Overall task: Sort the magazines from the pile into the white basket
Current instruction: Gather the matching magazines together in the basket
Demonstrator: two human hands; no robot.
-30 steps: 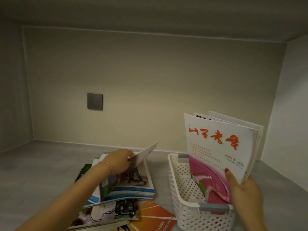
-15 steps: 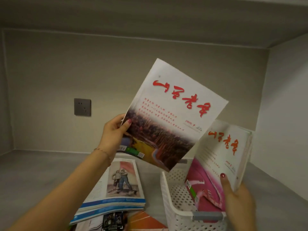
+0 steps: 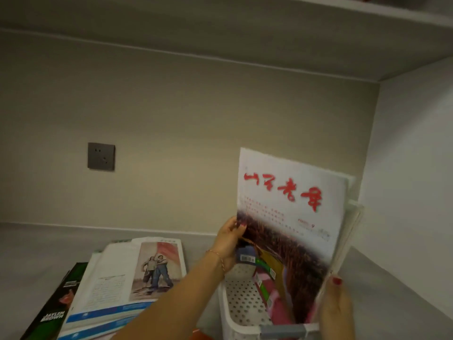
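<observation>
White basket [image 3: 245,312] with upright magazines [image 3: 289,217] inside

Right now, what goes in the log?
left hand: lowering magazine | right hand: steadying stack | white basket: filling | pile: remains

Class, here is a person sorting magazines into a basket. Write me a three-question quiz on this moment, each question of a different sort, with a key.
1. True or false: the left hand grips the left edge of the magazine with red title characters.
2. Multiple choice: where does that magazine's lower end sit? A) flat on the pile B) inside the white basket C) on the wall socket
3. Fill in: the top magazine on the pile shows a picture of two ____ figures.

Key: 1 true; 2 B; 3 standing. The right hand steadies the upright magazines.
</observation>
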